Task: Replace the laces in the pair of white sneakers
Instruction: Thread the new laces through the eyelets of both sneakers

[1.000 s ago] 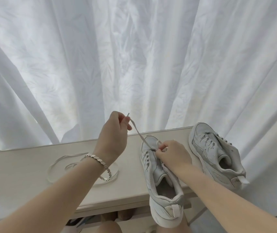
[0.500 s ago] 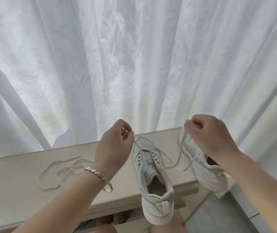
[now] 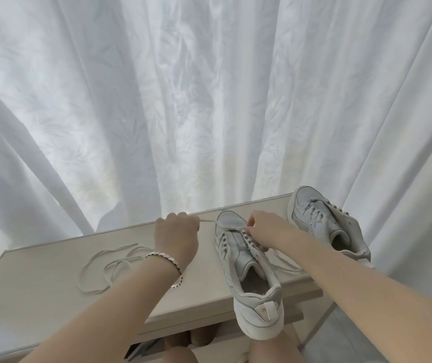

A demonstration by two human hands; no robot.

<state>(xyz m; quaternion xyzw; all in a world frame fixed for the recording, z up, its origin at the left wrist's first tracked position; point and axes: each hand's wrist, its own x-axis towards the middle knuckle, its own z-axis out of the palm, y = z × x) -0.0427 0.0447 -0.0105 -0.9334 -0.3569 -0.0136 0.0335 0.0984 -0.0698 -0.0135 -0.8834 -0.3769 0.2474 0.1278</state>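
Left hand (image 3: 177, 233) and right hand (image 3: 264, 229) each pinch the lace (image 3: 208, 220) of the near sneaker (image 3: 246, 271) on the desk (image 3: 39, 284); a loose lace (image 3: 104, 268) lies to the left.

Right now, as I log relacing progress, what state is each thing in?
Near white sneaker: laced only near toe, heel overhanging pale wooden table.
Far white sneaker: laced, on table.
Threaded white lace: taut, toe to left hand.
Loose white lace: looped on table.
Left hand: pinches threaded lace.
Right hand: pinches lace at eyelets.

The sneakers (image 3: 243, 258) and lace (image 3: 208, 220) are greyish-white, the table (image 3: 39, 297) beige, the curtain (image 3: 183, 100) white with faint leaves.
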